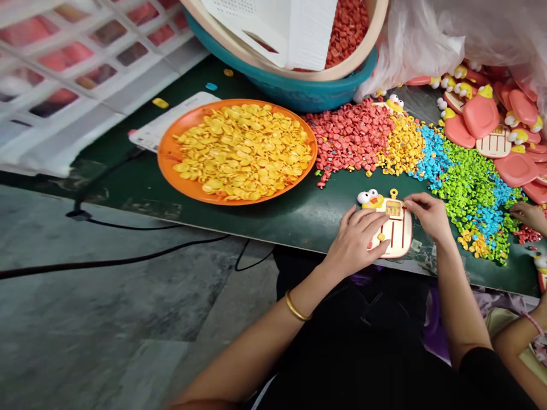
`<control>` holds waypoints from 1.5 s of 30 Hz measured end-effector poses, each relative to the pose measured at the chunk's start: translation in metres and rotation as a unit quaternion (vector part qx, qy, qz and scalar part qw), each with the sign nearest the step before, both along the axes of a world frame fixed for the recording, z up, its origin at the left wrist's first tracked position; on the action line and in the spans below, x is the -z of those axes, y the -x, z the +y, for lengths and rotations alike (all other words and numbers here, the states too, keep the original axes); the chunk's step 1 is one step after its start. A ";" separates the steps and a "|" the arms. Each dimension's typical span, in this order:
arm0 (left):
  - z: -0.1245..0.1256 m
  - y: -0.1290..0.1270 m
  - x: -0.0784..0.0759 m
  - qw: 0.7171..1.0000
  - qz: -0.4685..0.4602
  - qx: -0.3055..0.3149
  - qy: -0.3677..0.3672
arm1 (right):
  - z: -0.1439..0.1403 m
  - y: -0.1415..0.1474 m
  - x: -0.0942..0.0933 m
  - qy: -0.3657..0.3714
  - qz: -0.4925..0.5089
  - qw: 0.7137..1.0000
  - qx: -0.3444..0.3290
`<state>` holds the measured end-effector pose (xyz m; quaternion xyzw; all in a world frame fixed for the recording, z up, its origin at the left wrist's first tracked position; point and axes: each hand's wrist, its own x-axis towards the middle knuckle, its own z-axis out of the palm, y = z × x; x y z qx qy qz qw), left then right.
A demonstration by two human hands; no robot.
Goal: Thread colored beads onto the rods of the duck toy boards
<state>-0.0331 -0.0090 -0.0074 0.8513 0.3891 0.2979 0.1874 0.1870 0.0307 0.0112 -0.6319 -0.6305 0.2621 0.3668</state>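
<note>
A cream toy board (400,242) with dark red slots lies flat near the table's front edge. It has a duck-like head (371,199) with bulging white eyes, a small yellow window and a yellow loop on top. My left hand (352,242) rests over the board's left side, fingers stretched out and thumb apart along the lower part. Between that thumb and the fingers a small yellow piece (382,237) shows on the board. At the upper right corner, my right hand (429,215) is closed in a pinch; what its fingertips hold is too small to make out.
An orange plate (164,162) of yellow pieces stands left. Red pieces (350,134), yellow, blue and green pieces (464,182) lie heaped behind. Teal basin (294,94), white crate (141,74) and pink toy parts (481,117) stand farther back. Another person's hand (530,216) is right.
</note>
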 end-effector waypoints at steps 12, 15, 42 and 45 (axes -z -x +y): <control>-0.001 -0.003 -0.005 0.999 0.051 0.008 0.013 | -0.059 0.031 0.011 -0.125 -0.135 0.983 -0.021; 0.000 -0.003 -0.004 0.999 0.039 0.012 0.034 | -0.057 0.039 0.009 -0.112 -0.115 0.986 -0.040; -0.006 -0.005 -0.001 0.998 -0.007 -0.066 0.001 | -0.046 0.046 0.003 -0.089 -0.025 0.996 -0.019; -0.008 -0.006 -0.001 0.995 -0.001 -0.095 -0.012 | -0.051 0.048 0.005 -0.104 -0.027 0.994 0.016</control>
